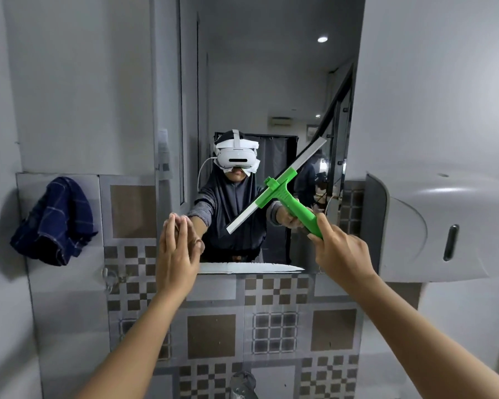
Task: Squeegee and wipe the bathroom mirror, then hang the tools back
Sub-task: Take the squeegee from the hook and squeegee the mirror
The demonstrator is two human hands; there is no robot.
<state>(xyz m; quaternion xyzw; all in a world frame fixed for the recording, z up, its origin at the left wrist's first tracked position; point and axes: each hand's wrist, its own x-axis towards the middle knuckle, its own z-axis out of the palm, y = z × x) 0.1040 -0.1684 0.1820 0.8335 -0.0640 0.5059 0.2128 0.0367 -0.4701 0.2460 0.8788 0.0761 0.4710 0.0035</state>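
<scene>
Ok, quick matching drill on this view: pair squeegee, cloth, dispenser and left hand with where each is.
Things:
1 squeegee
2 cloth
3 dispenser
4 left hand

Places:
A hanging on the wall left of the mirror
B mounted right of the mirror
C flat and open at the mirror's lower left
D gripped in the right hand

Pairs: 1-D, 2-A, 3-B, 4-C

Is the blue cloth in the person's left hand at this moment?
No. The blue cloth hangs on the wall left of the mirror, while the left hand is open and flat against the glass.
</scene>
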